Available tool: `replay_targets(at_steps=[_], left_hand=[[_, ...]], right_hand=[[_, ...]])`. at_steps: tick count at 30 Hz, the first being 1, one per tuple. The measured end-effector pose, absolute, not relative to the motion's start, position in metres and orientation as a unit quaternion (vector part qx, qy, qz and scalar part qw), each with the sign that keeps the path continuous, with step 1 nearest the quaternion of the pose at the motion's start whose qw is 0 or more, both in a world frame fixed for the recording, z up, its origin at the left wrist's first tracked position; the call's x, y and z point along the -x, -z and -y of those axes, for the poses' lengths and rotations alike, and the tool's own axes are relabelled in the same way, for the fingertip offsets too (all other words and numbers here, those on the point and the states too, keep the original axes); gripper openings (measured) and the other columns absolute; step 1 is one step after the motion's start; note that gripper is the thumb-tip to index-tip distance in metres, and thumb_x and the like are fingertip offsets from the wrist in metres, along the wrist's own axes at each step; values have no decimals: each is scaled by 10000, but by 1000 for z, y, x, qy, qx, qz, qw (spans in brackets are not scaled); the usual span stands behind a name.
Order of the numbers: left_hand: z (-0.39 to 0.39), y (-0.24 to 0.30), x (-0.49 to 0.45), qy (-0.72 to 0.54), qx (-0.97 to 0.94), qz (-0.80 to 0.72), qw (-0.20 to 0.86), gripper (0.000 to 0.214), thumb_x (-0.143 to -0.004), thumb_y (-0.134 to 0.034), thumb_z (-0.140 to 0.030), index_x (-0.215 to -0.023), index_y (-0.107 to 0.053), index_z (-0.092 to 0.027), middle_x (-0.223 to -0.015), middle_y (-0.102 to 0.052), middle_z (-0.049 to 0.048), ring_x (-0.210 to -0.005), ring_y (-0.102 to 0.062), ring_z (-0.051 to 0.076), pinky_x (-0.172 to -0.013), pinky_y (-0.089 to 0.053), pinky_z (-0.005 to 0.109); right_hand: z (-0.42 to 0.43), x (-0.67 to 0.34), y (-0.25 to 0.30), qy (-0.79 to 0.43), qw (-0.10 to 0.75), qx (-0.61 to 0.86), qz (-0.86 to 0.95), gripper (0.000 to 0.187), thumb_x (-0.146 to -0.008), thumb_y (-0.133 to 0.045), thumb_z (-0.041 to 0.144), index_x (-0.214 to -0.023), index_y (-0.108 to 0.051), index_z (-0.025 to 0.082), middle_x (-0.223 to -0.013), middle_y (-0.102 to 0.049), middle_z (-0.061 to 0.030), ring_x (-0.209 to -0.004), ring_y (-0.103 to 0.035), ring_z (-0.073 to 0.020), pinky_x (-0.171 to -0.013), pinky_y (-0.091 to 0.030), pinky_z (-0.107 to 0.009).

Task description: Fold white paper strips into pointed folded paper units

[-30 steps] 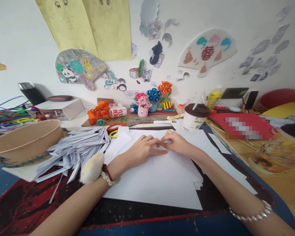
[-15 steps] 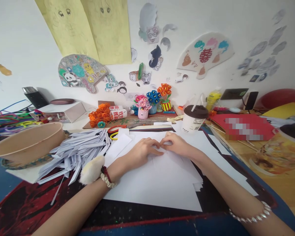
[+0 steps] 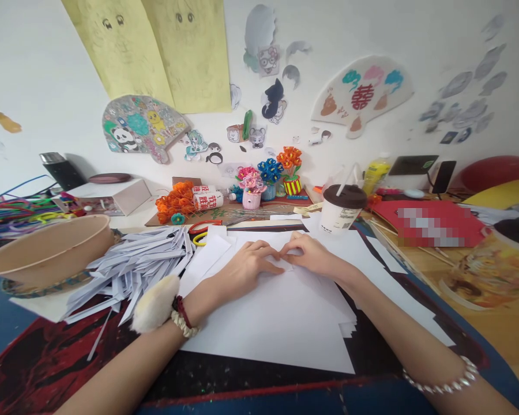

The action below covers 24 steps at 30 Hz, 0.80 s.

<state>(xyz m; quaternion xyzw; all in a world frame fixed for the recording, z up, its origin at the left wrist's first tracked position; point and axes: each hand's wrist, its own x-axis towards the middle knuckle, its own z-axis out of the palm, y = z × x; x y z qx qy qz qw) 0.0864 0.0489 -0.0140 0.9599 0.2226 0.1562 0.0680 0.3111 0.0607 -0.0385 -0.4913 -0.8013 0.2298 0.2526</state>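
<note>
We are easing our left hand (image 3: 247, 268) leftward, keeping it and our right hand (image 3: 308, 253) narrow over white sheets (image 3: 277, 323), grip unclear; paper strips (image 3: 138, 262) are lying mid-left.

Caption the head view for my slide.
Left hand and right hand close together over stacked white sheets, a heap of folded paper strips at left.

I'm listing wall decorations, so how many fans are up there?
2: a panda fan on the left, and a red-symbol fan on the right.
</note>
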Motion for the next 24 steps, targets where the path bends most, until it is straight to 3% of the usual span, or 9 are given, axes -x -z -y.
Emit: replay_targets(at_steps=[15,24], left_hand=[[-37,16,-70,-149,-949,-276,25,674,-665,-421,111,-1117,-682,-315,-1226,-615,16,-1129,-483,226,-877,-386,398],[-30,13,-51,-128,-941,-314,-1,695,-623,-425,107,-1115,-686,-308,-1256,-610,14,-1138,-477,258,-871,-385,426]], right_hand=[[-61,-312,39,-220,263,478,809,193,-839,-609,421,-884,-768,320,-790,-567,-26,-776,-532,-197,-717,-410,-316],[-61,-312,39,-233,260,483,803,184,-837,-615,359,-941,-761,318,-803,-556,-25,-799,-537,-198,-717,-410,-304]])
